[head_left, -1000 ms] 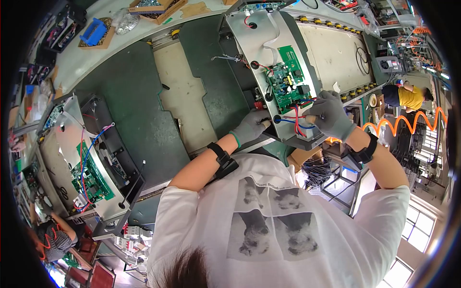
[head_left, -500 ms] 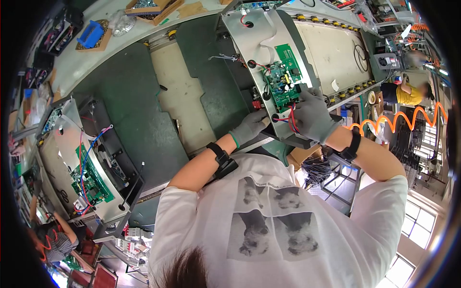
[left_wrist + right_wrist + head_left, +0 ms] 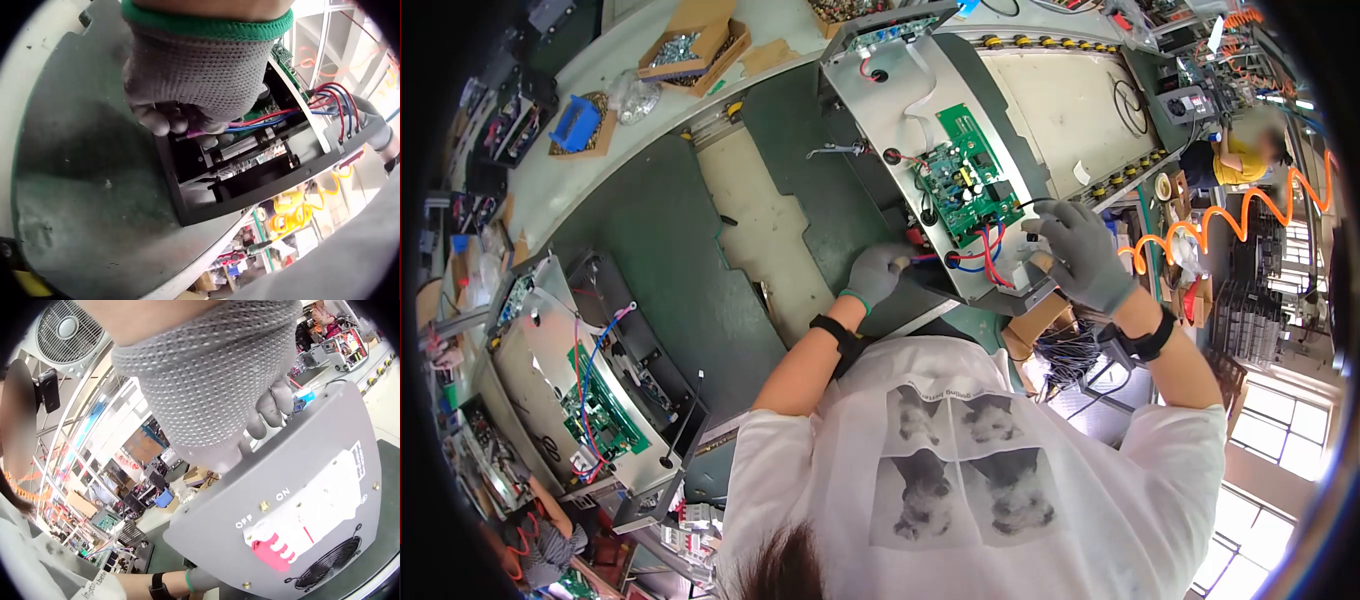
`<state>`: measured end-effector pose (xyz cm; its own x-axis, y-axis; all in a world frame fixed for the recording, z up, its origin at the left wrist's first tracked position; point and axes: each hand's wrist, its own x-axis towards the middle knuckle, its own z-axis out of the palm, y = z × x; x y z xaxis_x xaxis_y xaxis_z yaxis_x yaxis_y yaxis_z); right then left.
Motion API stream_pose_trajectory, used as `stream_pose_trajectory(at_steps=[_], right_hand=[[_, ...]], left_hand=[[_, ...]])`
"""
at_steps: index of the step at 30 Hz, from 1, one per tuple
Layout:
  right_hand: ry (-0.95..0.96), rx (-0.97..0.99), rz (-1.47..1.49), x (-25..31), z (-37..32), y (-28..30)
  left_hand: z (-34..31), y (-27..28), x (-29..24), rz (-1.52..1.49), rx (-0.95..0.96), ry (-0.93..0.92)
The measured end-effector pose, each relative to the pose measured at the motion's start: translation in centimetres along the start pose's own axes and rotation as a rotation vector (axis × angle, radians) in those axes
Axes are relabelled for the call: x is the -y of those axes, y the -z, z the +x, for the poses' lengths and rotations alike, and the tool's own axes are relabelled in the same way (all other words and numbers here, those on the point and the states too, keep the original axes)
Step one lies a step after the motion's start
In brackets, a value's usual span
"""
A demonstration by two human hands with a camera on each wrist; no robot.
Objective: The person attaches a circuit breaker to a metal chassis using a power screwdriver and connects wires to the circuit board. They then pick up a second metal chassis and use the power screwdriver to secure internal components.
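An open grey metal chassis (image 3: 900, 95) lies on the green mat with a green circuit board (image 3: 958, 188) inside. My gloved left hand (image 3: 880, 270) sits at the chassis's near left corner. In the left wrist view its fingers (image 3: 164, 120) curl round a bundle of red, blue and purple wires (image 3: 262, 119). My gloved right hand (image 3: 1068, 245) is at the near right edge, beside the looped red and blue wires (image 3: 990, 255). In the right wrist view its fingers (image 3: 270, 411) curl over the panel's top edge and pinch a small blue-and-white connector (image 3: 302, 396).
The chassis end panel (image 3: 312, 487) carries an OFF/ON red breaker (image 3: 275, 550) and a fan grille (image 3: 328, 567). A second chassis (image 3: 585, 370) lies at the left. Cardboard boxes of screws (image 3: 692, 42) stand at the back. An orange coiled hose (image 3: 1230, 225) hangs at the right.
My right hand has drawn back from the circuit board to the chassis's near right edge. My left hand has stayed on the wires at the left corner.
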<state>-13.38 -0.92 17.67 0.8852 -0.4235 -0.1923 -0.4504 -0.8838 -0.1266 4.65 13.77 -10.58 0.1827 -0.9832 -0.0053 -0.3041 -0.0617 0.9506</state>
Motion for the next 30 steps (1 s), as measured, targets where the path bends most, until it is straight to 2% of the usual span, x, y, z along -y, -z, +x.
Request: stream_pose_trajectory(at_steps=[1, 2, 3, 4, 5, 6, 7, 8, 9, 11, 12, 13, 14, 15, 16, 17, 19, 21, 23, 24, 27, 28, 29, 30], right_hand=[[-0.005, -0.015, -0.001, 0.2, -0.5, -0.1], [-0.060, -0.089, 0.061, 0.4, -1.2, -0.4], [-0.115, -0.164, 0.126, 0.5, -1.8, -0.8], [-0.163, -0.254, 0.197, 0.6, -2.7, -1.6], [-0.168, -0.266, 0.204, 1.2, -3.5, -2.3], [-0.233, -0.435, 0.219, 1.8, -4.3, -2.9], [-0.302, -0.608, 0.233, 2.3, -5.1, -3.7], [-0.296, -0.627, 0.139, 2.4, -6.3, -4.7], [-0.301, -0.645, 0.146, 3.0, -7.2, -5.7], [-0.428, -0.622, 0.358, 4.1, -8.7, -8.1], [-0.447, -0.547, 0.384, 3.6, -9.7, -10.2], [-0.457, -0.568, 0.394, 3.8, -9.7, -11.5], [-0.468, -0.530, 0.633, 4.1, -9.4, -12.4], [-0.469, -0.487, 0.872, 4.3, -9.2, -13.3], [-0.503, -0.396, 0.900, 4.2, -9.1, -14.2], [-0.505, -0.419, 0.911, 4.2, -9.0, -14.6], [-0.420, -0.456, 0.979, 4.4, -8.1, -14.8], [-0.369, -0.455, 0.953, 4.2, -8.0, -14.2], [-0.343, -0.512, 1.008, 4.4, -7.7, -13.9], [-0.418, -0.503, 1.236, 4.5, -7.9, -14.3], [-0.306, -0.605, 1.132, 1.7, -7.1, -13.6], [-0.451, -0.754, 1.228, 1.5, -7.3, -13.1], [-0.526, -0.720, 0.960, 0.0, -7.8, -14.3], [-0.589, -0.718, 0.926, -0.5, -7.1, -14.3]], left_hand=[[-0.1, 0.1, 0.3, -0.076, 0.066, 0.025], [-0.4, 0.0, 0.4, -0.150, 0.148, 0.139], [-0.5, 0.1, 0.8, -0.137, 0.151, 0.133], [-0.5, 0.3, 1.4, 0.015, 0.142, 0.087], [-0.7, 0.4, 1.9, 0.166, 0.133, 0.041], [-0.8, 0.9, 1.9, 0.181, 0.135, 0.033], [-0.9, 1.6, 1.6, 0.137, 0.044, 0.174], [-0.7, 2.1, 1.4, 0.090, -0.048, 0.315], [0.0, 3.0, 0.9, 0.107, -0.046, 0.305], [1.5, 5.0, -1.3, 0.118, -0.476, 0.223], [2.6, 5.9, -3.2, 0.135, -0.468, 0.208], [3.9, 6.6, -5.6, -0.196, -0.462, 0.270], [5.3, 7.0, -6.9, -0.528, -0.444, 0.332], [6.5, 6.9, -6.4, -0.511, -0.431, 0.320], [7.9, 6.7, -5.4, -0.697, -0.336, 0.390], [8.9, 6.6, -4.4, -0.880, -0.237, 0.462], [10.0, 6.7, -4.0, -0.892, -0.241, 0.492], [10.2, 6.3, -3.6, -0.647, -0.304, 0.472], [9.6, 6.4, -6.4, -0.659, -0.326, 0.464], [9.0, 6.3, -7.3, -0.699, -0.341, 0.480], [6.9, 5.1, -9.0, -0.778, -0.328, 0.464], [6.4, 4.6, -11.7, -0.857, -0.296, 0.415], [6.2, 4.2, -14.3, -0.940, -0.266, 0.365], [6.2, 3.8, -16.5, -0.921, -0.282, 0.374]])
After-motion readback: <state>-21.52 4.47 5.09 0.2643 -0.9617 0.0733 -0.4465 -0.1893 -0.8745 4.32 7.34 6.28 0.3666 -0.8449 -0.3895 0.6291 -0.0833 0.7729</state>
